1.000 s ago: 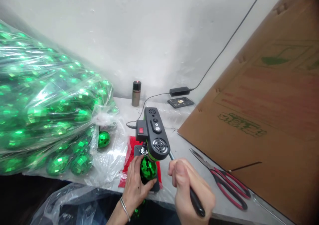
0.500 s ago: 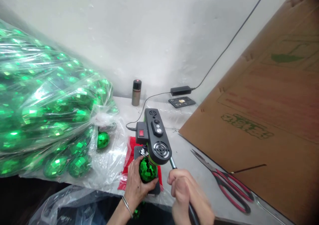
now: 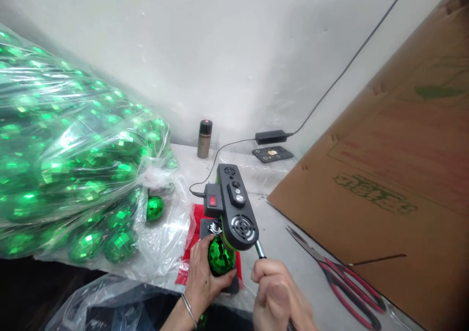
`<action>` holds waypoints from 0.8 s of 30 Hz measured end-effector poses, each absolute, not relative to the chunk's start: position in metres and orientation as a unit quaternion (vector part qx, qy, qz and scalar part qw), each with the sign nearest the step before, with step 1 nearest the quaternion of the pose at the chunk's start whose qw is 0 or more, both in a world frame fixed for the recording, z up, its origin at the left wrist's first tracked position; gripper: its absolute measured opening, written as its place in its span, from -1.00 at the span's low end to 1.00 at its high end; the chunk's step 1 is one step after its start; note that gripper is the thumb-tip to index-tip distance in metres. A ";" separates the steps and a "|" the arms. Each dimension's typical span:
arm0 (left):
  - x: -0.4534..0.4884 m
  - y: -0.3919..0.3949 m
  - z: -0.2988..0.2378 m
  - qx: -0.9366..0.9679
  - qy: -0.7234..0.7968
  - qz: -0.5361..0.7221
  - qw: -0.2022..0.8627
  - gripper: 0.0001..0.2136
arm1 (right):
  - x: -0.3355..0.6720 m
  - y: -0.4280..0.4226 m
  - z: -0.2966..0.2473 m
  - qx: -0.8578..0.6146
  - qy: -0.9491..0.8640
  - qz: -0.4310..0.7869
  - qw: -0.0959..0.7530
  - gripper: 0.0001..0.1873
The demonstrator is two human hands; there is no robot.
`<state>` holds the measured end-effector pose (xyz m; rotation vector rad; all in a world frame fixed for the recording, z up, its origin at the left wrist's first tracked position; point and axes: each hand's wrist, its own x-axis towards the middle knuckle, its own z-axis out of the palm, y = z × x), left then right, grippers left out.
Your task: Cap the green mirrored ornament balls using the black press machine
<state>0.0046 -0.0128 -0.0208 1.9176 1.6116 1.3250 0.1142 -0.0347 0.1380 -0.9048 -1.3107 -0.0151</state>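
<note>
My left hand (image 3: 204,272) curls around a shiny green faceted ball ornament (image 3: 221,257), thumb at its lower right and fingers at its left. The ball sits under the front end of a black bench machine (image 3: 238,206) with round vent grilles and a red switch. Where the ball meets the machine is hidden by the machine's head. My right hand (image 3: 280,292) is closed around the metal lever (image 3: 260,249) at the machine's right side. Beneath the machine lies a red cloth (image 3: 182,272).
A clear plastic bag (image 3: 84,140) full of green balls fills the left, with a loose green ball (image 3: 155,208) by its mouth. To the right are red-handled scissors (image 3: 339,282) and a large cardboard box (image 3: 373,189). Behind stand a bottle (image 3: 204,139), a phone (image 3: 272,154) and a power adapter (image 3: 271,136).
The whole view has shifted slightly, so things appear a little further right and lower. Both hands keep their grips on the ball and the lever.
</note>
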 end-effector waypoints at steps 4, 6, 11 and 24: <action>0.005 -0.012 -0.026 0.668 0.564 0.461 0.150 -0.21 | 0.115 -0.036 0.137 -0.414 -0.590 0.004 0.693 -0.54; 0.005 -0.012 -0.027 0.668 0.563 0.463 0.147 -0.20 | 0.114 -0.036 0.136 -0.416 -0.588 0.004 0.693 -0.54; 0.006 -0.011 -0.024 0.668 0.561 0.461 0.162 -0.22 | 0.112 -0.035 0.134 -0.418 -0.572 -0.020 0.705 -0.52; 0.008 -0.011 -0.029 0.659 0.563 0.467 0.173 -0.23 | 0.114 -0.032 0.132 -0.408 -0.587 -0.034 0.698 -0.51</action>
